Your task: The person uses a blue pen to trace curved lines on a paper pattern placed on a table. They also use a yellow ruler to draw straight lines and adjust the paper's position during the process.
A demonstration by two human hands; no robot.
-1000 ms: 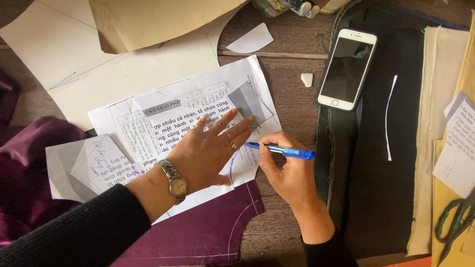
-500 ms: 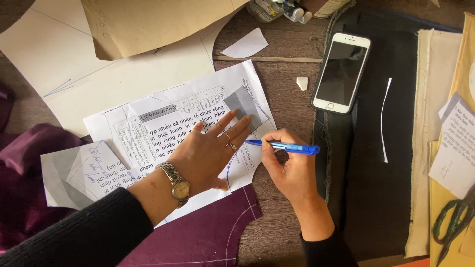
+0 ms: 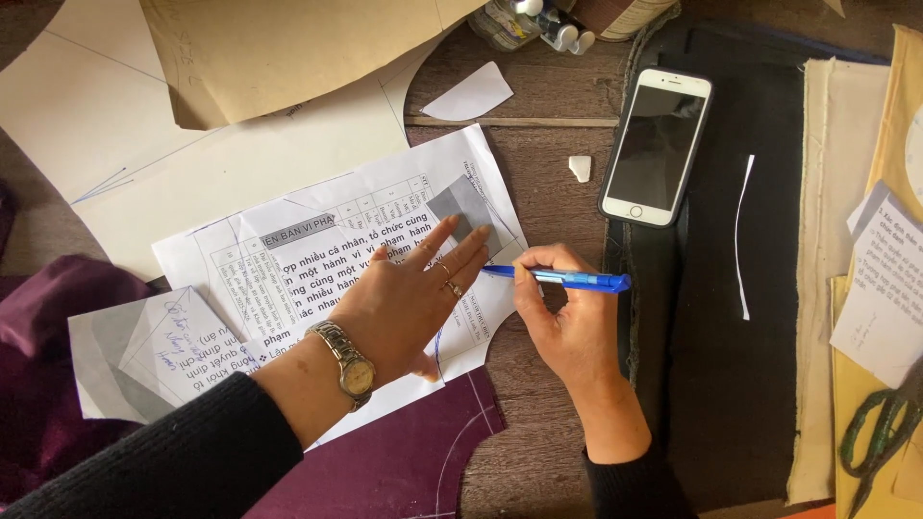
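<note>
We look straight down at a wooden table (image 3: pixel 538 183). Our left hand (image 3: pixel 409 298) lies flat, fingers spread apart and holding nothing, pressing on a printed sheet of paper (image 3: pixel 317 250) cut to a curved pattern shape. A metal wristwatch (image 3: pixel 348 363) sits on that wrist, above a black sleeve (image 3: pixel 163 461). Our right hand (image 3: pixel 567 322) is closed around a blue pen (image 3: pixel 558 279), which lies nearly level with its tip touching the right edge of the printed sheet, just beside the left fingertips. Under the lower edge of the sheet is dark purple cloth (image 3: pixel 385 471) with a chalked curve. Above the sheet lie a large white paper (image 3: pixel 192 163) and a brown paper pattern (image 3: pixel 288 53). To the right, a white phone (image 3: pixel 657 146) with a dark screen rests partly on black cloth (image 3: pixel 731 384). A small piece of white chalk (image 3: pixel 581 168) sits between the sheet and the phone. Green-handled scissors (image 3: pixel 880 428) lie at the far right edge.
</note>
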